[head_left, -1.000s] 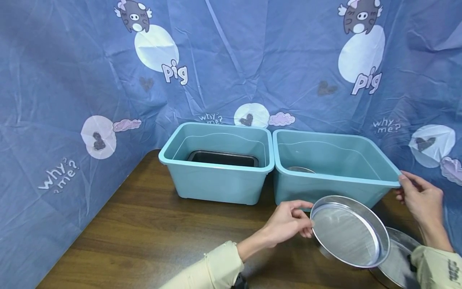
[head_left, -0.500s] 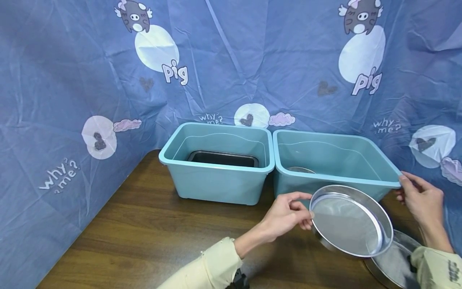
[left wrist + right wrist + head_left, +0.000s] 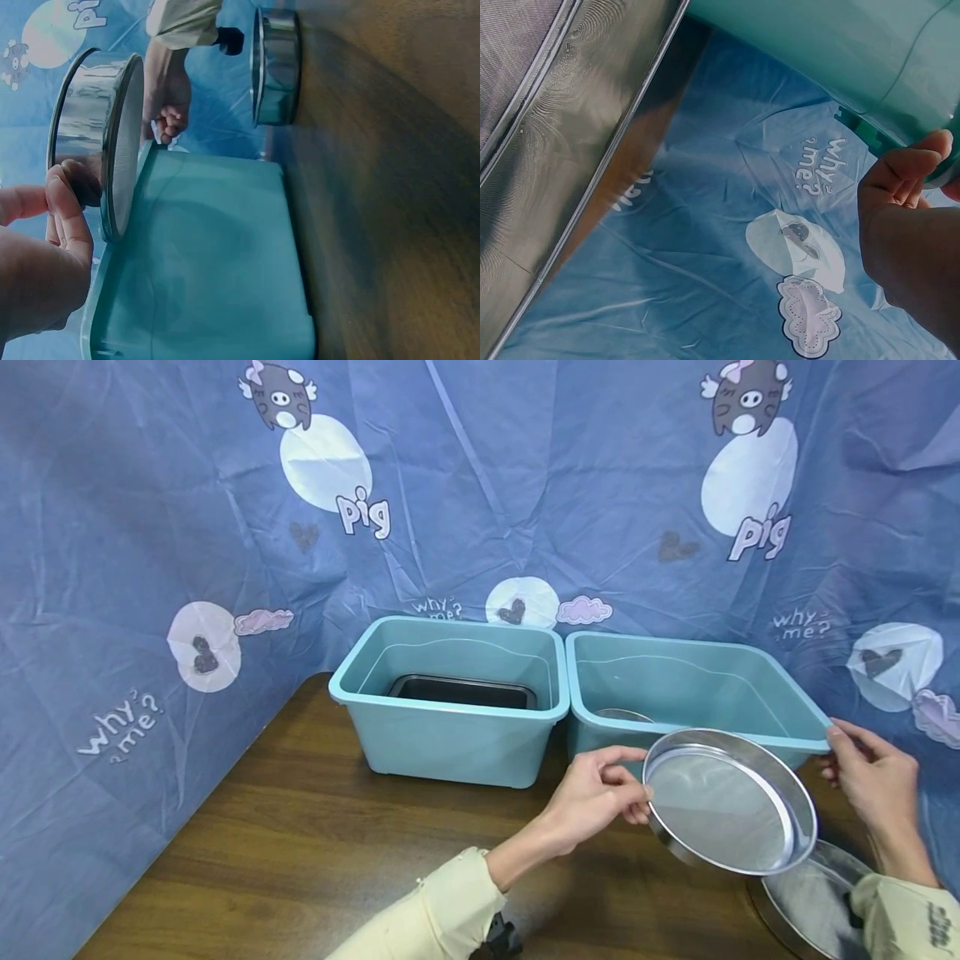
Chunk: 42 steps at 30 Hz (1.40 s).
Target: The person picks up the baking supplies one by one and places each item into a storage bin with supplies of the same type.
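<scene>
My left hand (image 3: 596, 797) pinches the left rim of a round metal sieve (image 3: 723, 806) with a fine mesh bottom. The sieve is tilted above the table, overlapping the front of the right teal bin (image 3: 697, 737) in the head view. In the left wrist view, the sieve's shiny wall (image 3: 82, 112) stands beside that bin, thumb and fingers at its edge. My right hand (image 3: 873, 772) grips the right bin's front right corner, also seen in the right wrist view. A second sieve (image 3: 810, 897) lies on the table at the right, partly hidden by the right sleeve.
The left teal bin (image 3: 450, 739) stands against the right one and holds a dark rectangular pan (image 3: 465, 692). Inside the right bin a round metal rim (image 3: 624, 715) shows. Behind the wooden table (image 3: 337, 852) hangs a blue printed cloth (image 3: 465, 485).
My left hand has raised the sieve, moving it up toward the right bin's front rim. More of the second sieve on the table shows. My right hand stays at the bin's corner.
</scene>
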Tool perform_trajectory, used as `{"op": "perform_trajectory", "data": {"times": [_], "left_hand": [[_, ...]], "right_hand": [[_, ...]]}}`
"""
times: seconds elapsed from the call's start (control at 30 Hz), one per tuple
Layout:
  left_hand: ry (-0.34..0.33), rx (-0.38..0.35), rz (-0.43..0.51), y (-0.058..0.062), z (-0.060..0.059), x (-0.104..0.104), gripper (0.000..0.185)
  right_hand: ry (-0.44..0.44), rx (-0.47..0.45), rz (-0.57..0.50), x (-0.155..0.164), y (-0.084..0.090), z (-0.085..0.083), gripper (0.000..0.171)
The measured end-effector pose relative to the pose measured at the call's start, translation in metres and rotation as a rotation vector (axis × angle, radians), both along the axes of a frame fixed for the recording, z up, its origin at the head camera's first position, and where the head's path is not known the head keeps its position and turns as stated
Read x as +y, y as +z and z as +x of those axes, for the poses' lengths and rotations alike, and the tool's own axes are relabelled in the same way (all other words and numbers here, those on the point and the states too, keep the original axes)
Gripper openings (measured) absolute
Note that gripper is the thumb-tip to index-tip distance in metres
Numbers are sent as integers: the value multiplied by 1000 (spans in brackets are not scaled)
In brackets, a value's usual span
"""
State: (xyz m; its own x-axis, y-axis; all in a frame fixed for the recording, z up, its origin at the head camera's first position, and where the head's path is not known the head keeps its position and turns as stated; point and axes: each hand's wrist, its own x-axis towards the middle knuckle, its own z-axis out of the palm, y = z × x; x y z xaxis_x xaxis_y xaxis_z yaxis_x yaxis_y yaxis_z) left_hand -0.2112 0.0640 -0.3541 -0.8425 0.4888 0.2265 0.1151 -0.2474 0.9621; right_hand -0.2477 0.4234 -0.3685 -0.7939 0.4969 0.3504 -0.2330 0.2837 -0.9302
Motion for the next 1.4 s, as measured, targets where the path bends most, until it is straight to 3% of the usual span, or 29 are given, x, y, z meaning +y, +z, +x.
{"op": "perform_trajectory", "data": {"times": [0.1,0.23,0.5,0.73,0.87,0.97,1.07,1.23,1.4], "left_hand": [[15,15,-3,3,-1,-1,42],[26,35,-11,8,-2,-1,41],[6,29,-21,12,-5,-2,43],[17,37,12,18,-7,1,44],[29,54,-2,22,-9,1,43],[32,63,-8,25,-10,1,43],[39,66,2,26,-12,2,41],[56,70,8,28,-16,3,40],[80,66,14,31,-19,4,40]], "right_hand": [[-11,25,34,13,-14,-10,18],[-32,55,69,20,-22,-16,21],[-67,9,64,6,-9,-9,21],[-46,37,122,56,-51,-40,22],[-46,22,121,67,-60,-47,23],[-64,3,136,49,-45,-35,23],[-33,16,52,22,-22,-16,18],[6,-10,-33,-9,8,7,37],[28,-18,-63,-13,13,10,39]]}}
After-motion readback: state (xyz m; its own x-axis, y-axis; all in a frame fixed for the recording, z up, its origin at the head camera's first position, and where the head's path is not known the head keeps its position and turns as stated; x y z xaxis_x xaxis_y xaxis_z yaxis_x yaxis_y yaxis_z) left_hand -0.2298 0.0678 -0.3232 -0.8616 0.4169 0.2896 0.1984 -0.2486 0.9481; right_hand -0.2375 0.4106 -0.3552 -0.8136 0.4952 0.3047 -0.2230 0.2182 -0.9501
